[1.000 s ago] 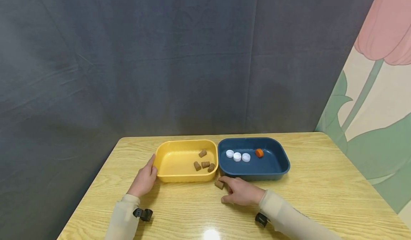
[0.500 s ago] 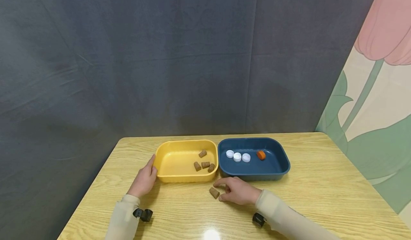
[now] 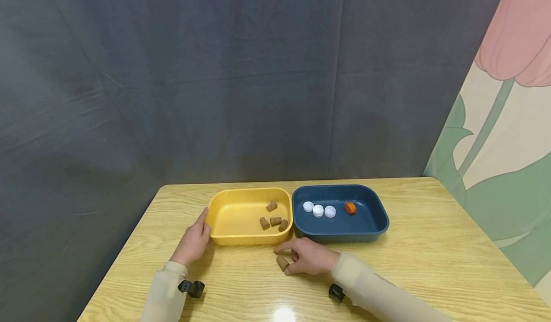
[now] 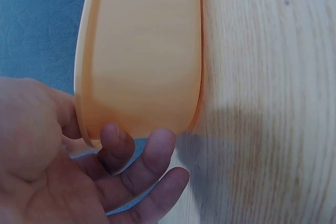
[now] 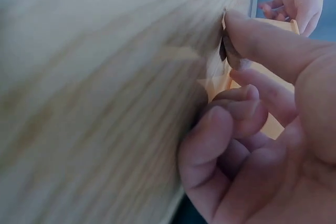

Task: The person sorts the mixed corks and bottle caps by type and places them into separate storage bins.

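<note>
At the left end of the yellow tray (image 3: 247, 240), the left hand (image 3: 191, 243) holds the rim. In the left wrist view, that hand's fingers (image 4: 160, 150) bend around the tray's end. The right hand (image 3: 311, 256) is low over the table in front of the trays. A loose brown cork (image 3: 282, 263) lies between its spread thumb and index finger, close to the thumb tip. A gap shows between index fingertip and cork in the head view. Its other fingers (image 5: 207, 135) are curled in the right wrist view. Several corks (image 3: 275, 221) lie inside the yellow tray, toward its right end.
A dark blue tray (image 3: 340, 238) stands against the yellow tray's right side. It holds several white caps (image 3: 318, 210) and an orange cap (image 3: 350, 208). Both trays stand on a wooden table (image 3: 413, 245), with a dark curtain (image 3: 249, 83) behind.
The right hand has moved left along the table. The loose cork has shifted left and nearer to the person. In the blue tray, the orange cap has rolled slightly. The left hand has stayed put.
</note>
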### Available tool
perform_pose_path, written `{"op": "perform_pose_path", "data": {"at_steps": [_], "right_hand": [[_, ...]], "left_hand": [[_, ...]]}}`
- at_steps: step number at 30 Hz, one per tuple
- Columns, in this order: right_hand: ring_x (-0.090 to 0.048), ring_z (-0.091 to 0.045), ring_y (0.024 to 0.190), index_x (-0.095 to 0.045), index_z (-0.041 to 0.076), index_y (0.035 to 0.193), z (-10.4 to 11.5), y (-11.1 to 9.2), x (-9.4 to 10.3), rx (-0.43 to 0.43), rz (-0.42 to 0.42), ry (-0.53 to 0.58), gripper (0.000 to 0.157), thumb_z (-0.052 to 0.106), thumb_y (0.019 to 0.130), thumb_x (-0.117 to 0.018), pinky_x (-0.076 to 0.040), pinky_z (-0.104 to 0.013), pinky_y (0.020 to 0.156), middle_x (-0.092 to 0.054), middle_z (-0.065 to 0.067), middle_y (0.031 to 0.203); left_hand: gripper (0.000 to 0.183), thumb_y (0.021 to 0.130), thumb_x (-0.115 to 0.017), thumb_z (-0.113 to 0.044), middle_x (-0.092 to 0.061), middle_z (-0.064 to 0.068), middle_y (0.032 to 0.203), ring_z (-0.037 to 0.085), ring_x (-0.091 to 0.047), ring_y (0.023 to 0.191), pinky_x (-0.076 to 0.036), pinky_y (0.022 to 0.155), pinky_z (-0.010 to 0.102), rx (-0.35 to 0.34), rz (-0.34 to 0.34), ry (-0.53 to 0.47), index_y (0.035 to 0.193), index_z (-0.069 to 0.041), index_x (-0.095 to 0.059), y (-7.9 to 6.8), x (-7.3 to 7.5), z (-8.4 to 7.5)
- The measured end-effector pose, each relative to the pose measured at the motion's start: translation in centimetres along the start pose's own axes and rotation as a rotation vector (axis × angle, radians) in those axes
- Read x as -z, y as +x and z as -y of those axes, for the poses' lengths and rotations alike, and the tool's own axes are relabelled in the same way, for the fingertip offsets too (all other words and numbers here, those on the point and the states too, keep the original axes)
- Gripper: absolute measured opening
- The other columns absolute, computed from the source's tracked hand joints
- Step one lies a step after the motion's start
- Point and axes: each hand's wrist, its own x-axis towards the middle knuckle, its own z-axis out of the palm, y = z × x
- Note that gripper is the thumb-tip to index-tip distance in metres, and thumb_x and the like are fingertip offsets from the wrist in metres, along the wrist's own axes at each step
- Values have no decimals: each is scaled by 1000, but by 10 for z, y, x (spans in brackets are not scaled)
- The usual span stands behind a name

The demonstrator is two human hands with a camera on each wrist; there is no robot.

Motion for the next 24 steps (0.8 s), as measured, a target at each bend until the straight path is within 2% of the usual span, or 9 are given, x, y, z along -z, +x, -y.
{"op": "perform_pose_path", "data": {"at_steps": [6,18,24], "right_hand": [[-38,0,51,-70,8,125,-1,4,-1,6,-12,-3,44,12,82,-82,-33,-17,53,-44,10,57],[-35,0,50,-74,10,120,-2,3,-4,7,-49,25,42,17,80,-85,-31,-17,53,-40,11,56],[-40,2,53,-73,8,122,7,-2,1,19,-59,52,44,16,81,-84,-37,-17,56,-46,12,59]], "left_hand": [[56,109,-29,-15,-52,7,65,15,-42,50,-40,49,27,-1,2,13,160,-1,-13,0,-1,2],[55,109,-30,-14,-53,10,67,16,-44,51,-40,49,27,-3,-4,7,160,-1,-13,-1,0,0],[56,109,-30,-15,-54,12,69,16,-44,52,-40,49,27,-1,0,3,160,-1,-13,-1,0,-1]]}}
